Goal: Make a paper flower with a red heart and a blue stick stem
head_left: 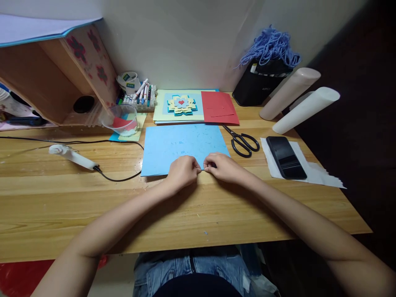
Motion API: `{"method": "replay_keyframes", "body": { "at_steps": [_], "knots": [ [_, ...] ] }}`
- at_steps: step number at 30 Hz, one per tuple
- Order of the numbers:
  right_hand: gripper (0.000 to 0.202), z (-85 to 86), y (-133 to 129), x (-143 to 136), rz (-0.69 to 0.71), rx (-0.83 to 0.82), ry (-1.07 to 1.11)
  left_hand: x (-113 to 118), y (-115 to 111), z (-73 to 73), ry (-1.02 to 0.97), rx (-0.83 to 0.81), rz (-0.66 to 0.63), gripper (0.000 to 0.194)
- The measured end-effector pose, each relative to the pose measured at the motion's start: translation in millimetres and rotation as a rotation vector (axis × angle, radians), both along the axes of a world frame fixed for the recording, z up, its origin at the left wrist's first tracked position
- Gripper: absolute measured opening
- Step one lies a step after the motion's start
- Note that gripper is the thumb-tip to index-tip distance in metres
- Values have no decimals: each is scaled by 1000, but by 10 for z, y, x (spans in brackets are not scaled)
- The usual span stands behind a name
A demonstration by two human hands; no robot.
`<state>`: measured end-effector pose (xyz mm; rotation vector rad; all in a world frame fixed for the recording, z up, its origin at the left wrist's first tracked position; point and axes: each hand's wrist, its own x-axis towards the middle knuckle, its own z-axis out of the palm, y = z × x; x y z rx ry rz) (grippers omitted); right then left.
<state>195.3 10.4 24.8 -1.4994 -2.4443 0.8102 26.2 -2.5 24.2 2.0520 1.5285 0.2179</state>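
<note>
A blue sheet of paper (157, 148) with faint handwriting and smudges lies on the wooden desk in front of me. My left hand (185, 171) is closed in a pinch at the sheet's near edge. Close beside it, my right hand (221, 166) pinches the same edge, with only a small gap between the fingertips. The fingers cover part of that edge. Black-handled scissors (246, 144) lie just right of the sheet. Behind it are a red sheet (218, 108) and a layered paper flower (182, 104) with a red heart at its middle, on pale yellow paper.
To the left lies a white corded tool (73, 156), its black cable reaching the blue sheet. A clear plastic cup (122, 119), markers (144, 95) and an open box (89, 62) stand behind. At right are a phone (286, 157), two white bottles (306, 110) and a black holder (258, 86).
</note>
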Motion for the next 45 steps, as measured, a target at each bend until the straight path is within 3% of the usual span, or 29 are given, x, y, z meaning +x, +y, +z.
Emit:
{"method": "replay_keyframes", "body": {
  "at_steps": [3,6,10,13,15,20,23,27,31,35,41,45],
  "knots": [
    [11,88,121,-40,-73,-177,-66,5,141,58,27,-124,5,8],
    [11,146,207,-79,-75,-238,-137,27,268,114,143,-139,-14,12],
    [2,151,275,-79,-45,-227,-220,53,381,186,247,-193,-80,18],
    [28,113,310,-33,-118,-168,-256,59,421,236,299,-205,-105,24],
    [36,83,316,2,-140,-163,-232,54,437,250,328,-191,-112,28],
    [30,12,237,109,-105,-200,-45,-8,462,179,263,-168,-134,30],
    [20,-26,130,222,16,-103,106,-51,414,99,144,-161,-134,23],
    [6,-74,-37,390,154,181,163,-41,226,27,25,-28,-175,9],
    [13,-144,-158,460,186,376,105,75,16,-3,43,233,-257,19],
    [18,-205,-199,430,187,491,37,238,-56,-34,116,338,-288,20],
    [19,-206,-212,394,163,480,-4,337,-32,-66,169,333,-244,21],
    [15,-145,-152,373,126,357,29,375,11,19,189,211,-167,19]
  ]
}}
